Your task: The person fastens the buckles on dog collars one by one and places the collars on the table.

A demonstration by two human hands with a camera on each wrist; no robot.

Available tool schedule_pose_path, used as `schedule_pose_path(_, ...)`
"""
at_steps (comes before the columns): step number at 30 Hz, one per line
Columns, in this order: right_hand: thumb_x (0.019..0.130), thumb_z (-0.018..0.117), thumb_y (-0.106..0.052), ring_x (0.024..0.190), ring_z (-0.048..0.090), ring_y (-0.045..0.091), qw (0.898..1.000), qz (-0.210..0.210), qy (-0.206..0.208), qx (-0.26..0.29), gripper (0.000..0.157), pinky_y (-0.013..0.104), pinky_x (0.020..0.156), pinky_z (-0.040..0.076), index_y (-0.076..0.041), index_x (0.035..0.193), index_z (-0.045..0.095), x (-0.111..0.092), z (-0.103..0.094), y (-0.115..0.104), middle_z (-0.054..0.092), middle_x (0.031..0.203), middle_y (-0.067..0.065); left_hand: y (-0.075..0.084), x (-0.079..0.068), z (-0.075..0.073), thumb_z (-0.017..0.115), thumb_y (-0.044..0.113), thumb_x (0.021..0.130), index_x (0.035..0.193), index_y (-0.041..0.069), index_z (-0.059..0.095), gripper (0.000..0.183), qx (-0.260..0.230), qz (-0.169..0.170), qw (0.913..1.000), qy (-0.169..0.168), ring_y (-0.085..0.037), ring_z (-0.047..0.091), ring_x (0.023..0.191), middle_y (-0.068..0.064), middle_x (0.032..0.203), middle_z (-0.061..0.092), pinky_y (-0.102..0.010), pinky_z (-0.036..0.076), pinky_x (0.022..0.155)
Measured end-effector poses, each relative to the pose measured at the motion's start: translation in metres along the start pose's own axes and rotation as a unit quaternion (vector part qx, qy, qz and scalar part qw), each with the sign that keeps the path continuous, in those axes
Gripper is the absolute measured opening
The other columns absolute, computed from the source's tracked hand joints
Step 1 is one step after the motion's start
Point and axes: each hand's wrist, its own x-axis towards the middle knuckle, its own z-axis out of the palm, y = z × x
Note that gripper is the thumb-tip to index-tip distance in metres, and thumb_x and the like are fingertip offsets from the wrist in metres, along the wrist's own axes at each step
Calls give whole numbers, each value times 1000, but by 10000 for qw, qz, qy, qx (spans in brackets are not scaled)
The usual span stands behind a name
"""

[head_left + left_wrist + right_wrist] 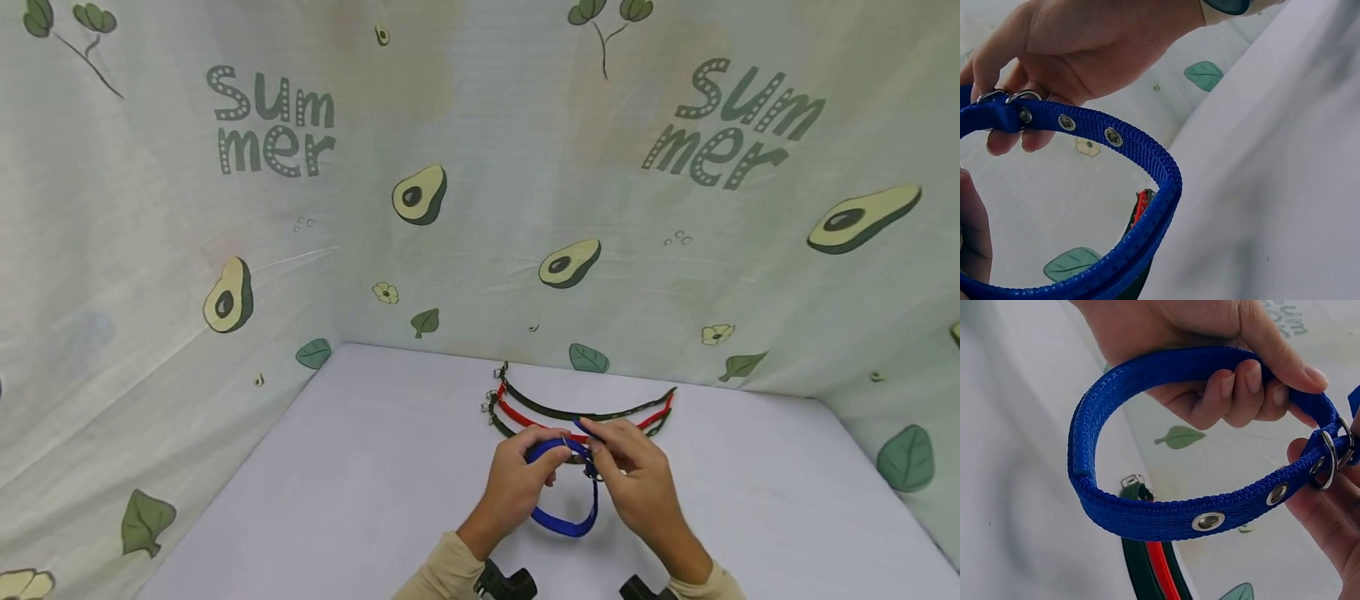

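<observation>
A blue webbing collar point(566, 527) with metal eyelets hangs in a closed loop between both hands, above the white table. My left hand point(519, 468) grips one side of the band; in the right wrist view its curled fingers point(1249, 384) show round the collar. My right hand point(639, 477) pinches the collar at its metal buckle and D-ring point(1327, 459), where a short blue strap end point(587, 427) sticks out above the fingers. How far the strap passes through the buckle is partly hidden by the fingers.
Beyond the hands, two dark green collars and a red collar point(517, 415) lie side by side in curves on the table point(375, 467), their metal fittings to the left. Behind stands a curtain point(480, 208) printed with avocados and leaves.
</observation>
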Motion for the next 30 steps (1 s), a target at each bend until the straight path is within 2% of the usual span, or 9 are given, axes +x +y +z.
schedule_pose_path(5,85,64,21,83,63,10,10000,-25,5,29,38,18,69,55,4,119,70,0,1,2,64,100,8,0,1,-2,68,20,97,116,9,71,22,29,139,9999,37,-9,58,67,-2,93,66,-24,54,61)
schedule_pose_path(10,89,67,13,81,60,8,9997,51,-29,-228,38,16,68,54,-5,122,72,3,-5,-1,66,102,1,1,4,-1,68,23,97,118,9,71,25,108,208,9997,61,-9,57,67,-1,93,66,-24,54,61)
schedule_pose_path(14,89,67,12,78,59,11,9999,80,-12,-116,38,18,65,54,-5,123,71,2,-6,0,66,104,2,0,4,0,68,23,98,118,7,70,26,137,259,9995,63,-9,58,66,-2,93,66,-24,54,61)
schedule_pose_path(16,89,66,14,76,61,12,9999,121,-14,10,39,20,63,55,-3,124,70,1,-5,-2,65,104,4,0,4,-1,68,22,98,117,7,70,25,89,226,9997,84,-9,58,66,-3,93,66,-25,54,61)
schedule_pose_path(19,90,63,16,73,62,15,9998,159,1,77,38,23,61,56,1,124,69,0,-3,-5,64,103,7,0,3,-2,68,22,97,117,8,71,24,-29,104,9999,110,-9,58,66,-14,92,66,-24,54,62)
schedule_pose_path(22,90,62,17,71,62,17,9997,208,21,89,37,25,59,56,2,123,69,0,-2,-5,64,101,10,0,3,-3,69,23,97,118,6,71,27,-98,-10,9999,99,-10,58,66,-18,90,65,-23,54,62)
schedule_pose_path(23,90,62,16,71,64,17,9997,209,-6,89,37,25,59,56,2,124,68,0,-2,-2,65,101,9,1,3,-3,69,24,97,118,7,71,27,-104,-36,9999,103,-10,58,66,-18,89,65,-23,54,63)
schedule_pose_path(27,90,64,15,70,69,15,9992,266,1,295,35,26,59,57,-1,121,68,0,-3,-1,66,99,11,2,3,-4,69,25,97,118,9,71,27,-61,-21,9999,87,-10,59,67,-3,87,65,-24,55,63)
schedule_pose_path(30,89,63,18,69,69,15,9991,227,7,366,36,27,58,57,-3,118,68,1,-4,-3,66,98,12,2,3,-4,69,24,97,118,10,71,26,-30,43,10000,71,-10,59,67,-1,89,65,-24,54,63)
